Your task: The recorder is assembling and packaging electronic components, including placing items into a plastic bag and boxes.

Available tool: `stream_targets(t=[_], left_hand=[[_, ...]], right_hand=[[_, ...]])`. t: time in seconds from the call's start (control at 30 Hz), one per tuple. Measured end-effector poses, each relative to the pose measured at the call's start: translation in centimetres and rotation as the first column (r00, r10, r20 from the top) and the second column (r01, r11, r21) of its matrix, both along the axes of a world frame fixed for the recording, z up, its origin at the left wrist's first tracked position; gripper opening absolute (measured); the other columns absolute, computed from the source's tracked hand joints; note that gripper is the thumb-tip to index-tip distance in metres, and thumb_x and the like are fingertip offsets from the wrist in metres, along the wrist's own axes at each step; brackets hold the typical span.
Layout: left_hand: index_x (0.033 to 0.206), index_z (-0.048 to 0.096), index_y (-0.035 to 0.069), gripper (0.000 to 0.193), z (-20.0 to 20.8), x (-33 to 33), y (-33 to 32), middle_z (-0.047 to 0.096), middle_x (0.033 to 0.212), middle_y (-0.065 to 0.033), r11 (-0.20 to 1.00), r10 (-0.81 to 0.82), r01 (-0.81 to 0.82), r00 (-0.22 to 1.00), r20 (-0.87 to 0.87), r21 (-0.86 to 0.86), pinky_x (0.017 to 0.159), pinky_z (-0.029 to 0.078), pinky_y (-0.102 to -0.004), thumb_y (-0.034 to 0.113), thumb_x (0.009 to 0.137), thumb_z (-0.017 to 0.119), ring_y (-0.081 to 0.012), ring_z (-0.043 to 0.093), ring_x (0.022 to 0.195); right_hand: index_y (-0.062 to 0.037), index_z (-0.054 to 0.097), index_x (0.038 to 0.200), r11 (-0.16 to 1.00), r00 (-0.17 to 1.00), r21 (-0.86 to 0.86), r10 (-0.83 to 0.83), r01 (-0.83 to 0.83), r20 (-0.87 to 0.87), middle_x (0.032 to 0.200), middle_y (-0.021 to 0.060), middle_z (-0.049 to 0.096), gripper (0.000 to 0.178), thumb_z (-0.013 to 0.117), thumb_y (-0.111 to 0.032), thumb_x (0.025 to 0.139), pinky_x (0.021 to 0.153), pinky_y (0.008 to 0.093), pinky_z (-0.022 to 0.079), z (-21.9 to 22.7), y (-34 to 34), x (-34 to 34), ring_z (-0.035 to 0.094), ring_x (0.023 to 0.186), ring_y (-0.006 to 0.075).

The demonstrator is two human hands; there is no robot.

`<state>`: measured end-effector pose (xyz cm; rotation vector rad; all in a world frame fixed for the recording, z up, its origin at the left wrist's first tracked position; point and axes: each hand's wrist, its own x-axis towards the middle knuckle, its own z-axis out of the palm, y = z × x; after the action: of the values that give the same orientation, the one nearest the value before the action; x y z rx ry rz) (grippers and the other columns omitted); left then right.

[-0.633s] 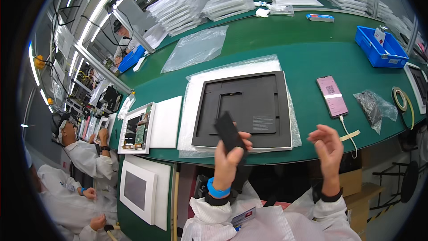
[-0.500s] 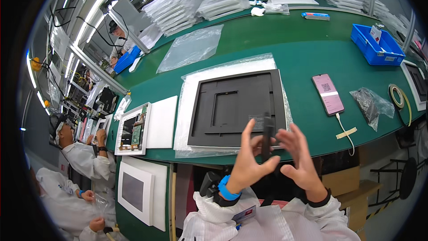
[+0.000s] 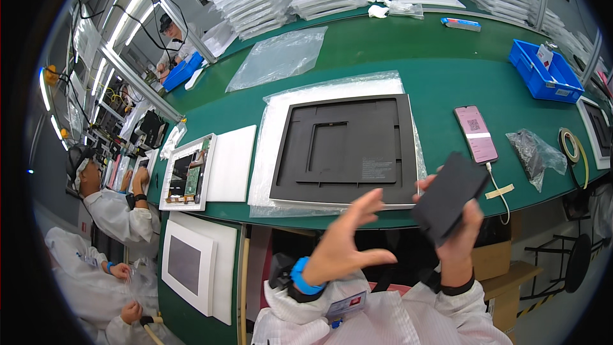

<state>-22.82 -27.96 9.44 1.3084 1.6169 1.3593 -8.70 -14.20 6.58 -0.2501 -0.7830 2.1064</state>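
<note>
My right hand point(image 3: 465, 237) grips a flat black rectangular piece point(image 3: 449, 197), tilted, above the table's front edge; its kind cannot be told. To its left, my left hand point(image 3: 341, 246) is empty, its thumb and fingers spread. Beyond both hands lies a black panel point(image 3: 377, 131) with a recessed, framed middle and small print on it. That panel rests in a white frame on a white foam sheet point(image 3: 268, 160) with clear plastic wrap around it.
A phone point(image 3: 476, 133) with a white cable lies at right, near a bag of small dark parts point(image 3: 535, 156), tape rolls point(image 3: 568, 144) and a blue bin point(image 3: 543, 73). An opened white frame with circuit boards point(image 3: 189, 176) stands at left. Co-workers sit left and across.
The black piece, earlier edge-on at my left hand, is now in my right hand, farther right with its broad face showing. My left hand has let go and moved slightly left.
</note>
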Motion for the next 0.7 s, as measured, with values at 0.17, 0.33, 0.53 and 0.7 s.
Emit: stream_targets(t=[0.17,0.33,0.53,0.7], left_hand=[[0.108,0.058,0.003,0.039,-2.0,-7.3,-4.1,0.057,0.112,-0.0112,0.697,0.7,-0.69,0.594,-0.397,0.196,0.086,0.045,-0.034,0.009,0.071,0.071,-0.0243,0.054,0.103],[0.112,0.055,0.002,0.048,-3.8,-11.0,-6.4,0.054,0.109,-0.0119,0.673,0.698,-0.74,0.629,-0.343,0.013,0.082,0.044,-0.0327,0.014,0.069,0.074,-0.022,0.053,0.1],[0.114,0.05,0.003,0.063,-3.9,-11.1,-6.5,0.051,0.106,-0.0089,0.74,0.528,-0.671,0.626,-0.574,-0.051,0.076,0.044,-0.028,0.018,0.061,0.08,-0.0185,0.05,0.096],[0.102,0.055,0.007,0.052,-3.9,-11.6,-5.8,0.05,0.099,-0.0071,0.739,0.43,-0.668,0.564,-0.705,-0.083,0.071,0.043,-0.0277,0.017,0.057,0.081,-0.0189,0.049,0.091]], right_hand=[[0.0019,0.041,0.124,0.979,0.997,-0.202,-0.055,0.041,-0.062,0.109,0.0191,0.054,0.063,0.047,-0.047,0.086,0.086,0.0404,0.047,-2.3,4.9,1.2,0.055,0.1,0.0287],[0.003,0.04,0.125,0.955,0.977,-0.281,0.035,-0.095,-0.21,0.107,0.0194,0.053,0.064,0.046,-0.048,0.087,0.082,0.0397,0.048,-3.6,5.3,1.5,0.055,0.096,0.0286],[0.0045,0.039,0.125,0.969,0.985,-0.224,0.068,-0.103,-0.158,0.108,0.0208,0.052,0.066,0.046,-0.049,0.087,0.083,0.0394,0.049,-3.9,5.4,1.5,0.055,0.097,0.0281],[0.0046,0.037,0.125,0.971,0.987,-0.219,0.066,-0.097,-0.145,0.109,0.0209,0.052,0.067,0.045,-0.049,0.087,0.084,0.0396,0.049,-3.9,5.2,1.5,0.055,0.098,0.0282]])
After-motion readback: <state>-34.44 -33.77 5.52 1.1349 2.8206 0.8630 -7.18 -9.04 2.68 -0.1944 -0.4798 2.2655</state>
